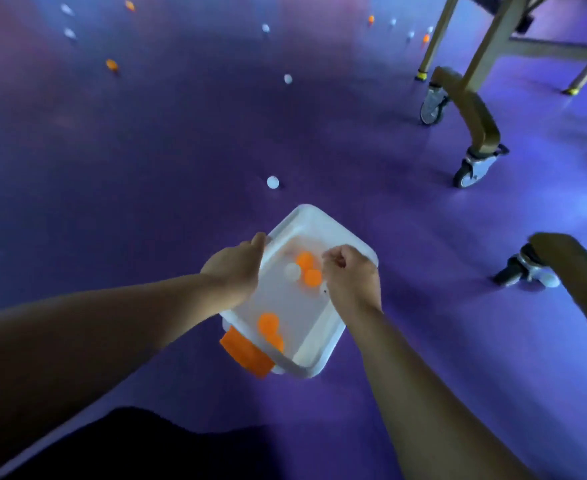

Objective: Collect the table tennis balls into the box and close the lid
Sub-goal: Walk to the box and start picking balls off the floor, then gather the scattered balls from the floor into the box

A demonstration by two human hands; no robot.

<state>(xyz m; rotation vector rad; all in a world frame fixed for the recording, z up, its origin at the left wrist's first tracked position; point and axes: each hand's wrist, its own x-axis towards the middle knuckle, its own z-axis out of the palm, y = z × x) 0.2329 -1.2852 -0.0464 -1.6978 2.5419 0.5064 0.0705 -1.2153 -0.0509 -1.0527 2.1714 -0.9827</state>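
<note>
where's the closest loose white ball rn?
Head view, centre: the white ball lies on the purple floor just beyond the far corner of the box, well left of the nearest caster wheel.

Purple floor (146, 150), scattered balls (273, 182) (white, orange) and wheeled table legs (472, 157).

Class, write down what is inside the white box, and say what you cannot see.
Inside the box lie orange balls and a white ball, with more orange balls at the near end. The right hand covers part of the inside, so a full count is impossible.
</note>
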